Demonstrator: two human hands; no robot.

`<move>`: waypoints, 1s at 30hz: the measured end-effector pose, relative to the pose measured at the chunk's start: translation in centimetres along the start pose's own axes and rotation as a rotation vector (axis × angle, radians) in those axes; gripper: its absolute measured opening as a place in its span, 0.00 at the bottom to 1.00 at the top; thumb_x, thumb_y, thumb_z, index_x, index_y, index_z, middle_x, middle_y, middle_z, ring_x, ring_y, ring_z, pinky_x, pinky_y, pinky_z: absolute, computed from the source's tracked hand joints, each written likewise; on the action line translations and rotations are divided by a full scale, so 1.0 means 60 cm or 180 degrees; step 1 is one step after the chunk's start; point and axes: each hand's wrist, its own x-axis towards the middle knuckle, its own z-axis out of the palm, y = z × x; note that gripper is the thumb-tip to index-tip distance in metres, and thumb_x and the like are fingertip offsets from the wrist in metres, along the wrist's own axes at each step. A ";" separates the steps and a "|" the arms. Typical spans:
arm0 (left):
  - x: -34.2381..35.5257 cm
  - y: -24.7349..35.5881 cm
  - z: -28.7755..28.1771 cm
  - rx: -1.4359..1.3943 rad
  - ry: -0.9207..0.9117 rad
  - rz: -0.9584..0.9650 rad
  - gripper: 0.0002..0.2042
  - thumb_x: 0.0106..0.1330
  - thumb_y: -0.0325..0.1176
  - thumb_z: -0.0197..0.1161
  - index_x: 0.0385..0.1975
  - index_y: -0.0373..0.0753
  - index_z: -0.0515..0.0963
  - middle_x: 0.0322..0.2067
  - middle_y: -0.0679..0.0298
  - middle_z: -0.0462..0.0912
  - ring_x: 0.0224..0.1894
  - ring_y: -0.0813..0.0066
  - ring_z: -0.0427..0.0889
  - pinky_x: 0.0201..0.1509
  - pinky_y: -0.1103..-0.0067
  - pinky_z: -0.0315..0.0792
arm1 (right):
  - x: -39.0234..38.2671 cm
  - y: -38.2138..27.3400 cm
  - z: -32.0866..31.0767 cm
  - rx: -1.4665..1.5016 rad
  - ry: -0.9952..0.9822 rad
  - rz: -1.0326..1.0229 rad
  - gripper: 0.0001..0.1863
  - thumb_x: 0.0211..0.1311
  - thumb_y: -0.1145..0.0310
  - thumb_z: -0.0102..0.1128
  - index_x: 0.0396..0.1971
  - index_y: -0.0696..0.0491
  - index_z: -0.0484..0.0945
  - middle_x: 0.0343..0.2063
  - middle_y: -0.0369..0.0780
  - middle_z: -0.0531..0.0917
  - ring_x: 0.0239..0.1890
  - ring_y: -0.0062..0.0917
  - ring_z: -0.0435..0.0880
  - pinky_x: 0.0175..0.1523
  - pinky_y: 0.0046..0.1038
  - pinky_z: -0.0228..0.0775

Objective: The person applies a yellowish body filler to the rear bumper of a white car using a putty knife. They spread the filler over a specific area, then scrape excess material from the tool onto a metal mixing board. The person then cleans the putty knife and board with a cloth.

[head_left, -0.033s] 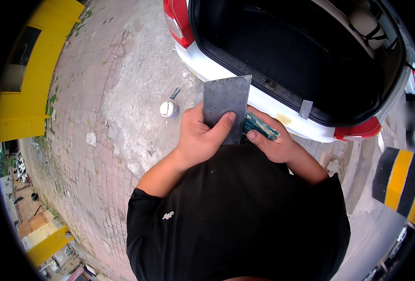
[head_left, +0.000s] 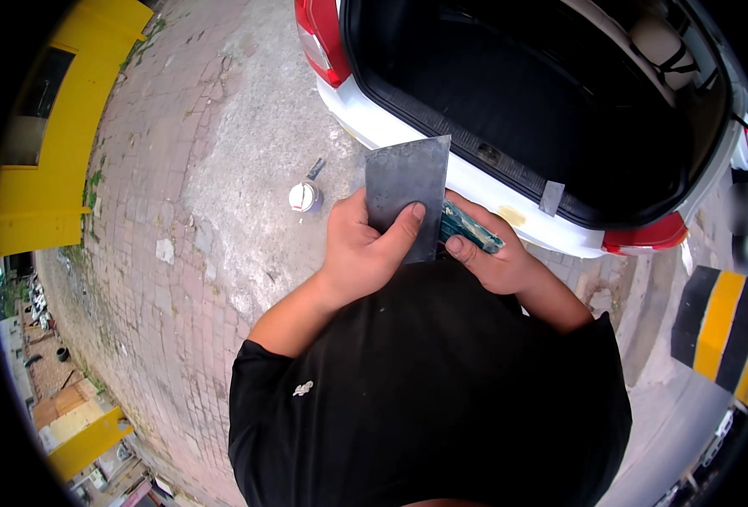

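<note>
Pinching one grey plate point(head_left: 403, 179), the left grip point(head_left: 357, 253) had its thumb flat on the near face and its fingers mostly behind, out of sight. The right grip point(head_left: 499, 266) was closed around one green tool point(head_left: 470, 226), thumb against it; the tool lay just right of the plate, its left end lost at the plate's edge, so whether those two touched I could not tell. Both were held in front of one black shirt point(head_left: 424, 372), the plate blocking part of the white bumper point(head_left: 380, 125) of one car point(head_left: 568, 238). Its boot point(head_left: 509, 118) stood open between two red lights point(head_left: 319, 38), one at each side. One piece of grey tape point(head_left: 551, 198) lay over the boot's edge, and one yellowish spot point(head_left: 511, 216) showed on the bumper near it. One pale seat point(head_left: 659, 51) was visible beyond. On the ground point(head_left: 239, 101), left of the grips, stood one white tub point(head_left: 304, 197), one dark strip point(head_left: 315, 169) just beside it. One yellow wall point(head_left: 65, 152) rose at far left; one black-and-yellow block point(head_left: 713, 325) stood at the right, well apart
</note>
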 end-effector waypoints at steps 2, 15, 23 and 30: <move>0.002 -0.001 0.003 0.0131 0.0015 0.0057 0.09 0.66 0.27 0.62 0.42 0.30 0.77 0.31 0.64 0.84 0.34 0.83 0.79 0.39 0.82 0.75 | 0.005 0.003 -0.007 -0.0021 0.0008 -0.0065 0.32 0.71 0.63 0.56 0.67 0.62 0.59 0.60 0.47 0.73 0.62 0.28 0.71 0.65 0.29 0.62; 0.017 -0.004 0.024 -0.0023 -0.0155 -0.0213 0.08 0.66 0.26 0.62 0.41 0.30 0.78 0.34 0.65 0.84 0.35 0.84 0.79 0.39 0.82 0.74 | 0.011 0.006 -0.040 0.0199 -0.0070 -0.0009 0.33 0.70 0.60 0.57 0.66 0.64 0.59 0.59 0.50 0.73 0.62 0.31 0.71 0.65 0.31 0.61; 0.012 -0.005 0.038 -0.0103 -0.0064 -0.0228 0.08 0.66 0.27 0.62 0.41 0.30 0.78 0.32 0.65 0.84 0.35 0.84 0.79 0.39 0.82 0.74 | 0.005 0.018 -0.053 0.0086 -0.0105 -0.0104 0.31 0.71 0.61 0.56 0.65 0.64 0.60 0.57 0.48 0.74 0.61 0.29 0.72 0.64 0.30 0.63; 0.005 0.000 0.034 0.0039 -0.0055 -0.0192 0.08 0.65 0.27 0.62 0.40 0.30 0.78 0.32 0.66 0.84 0.35 0.84 0.78 0.39 0.82 0.74 | -0.005 0.009 -0.051 0.0201 -0.0111 0.0004 0.33 0.69 0.60 0.58 0.65 0.64 0.60 0.58 0.46 0.73 0.62 0.27 0.71 0.64 0.30 0.63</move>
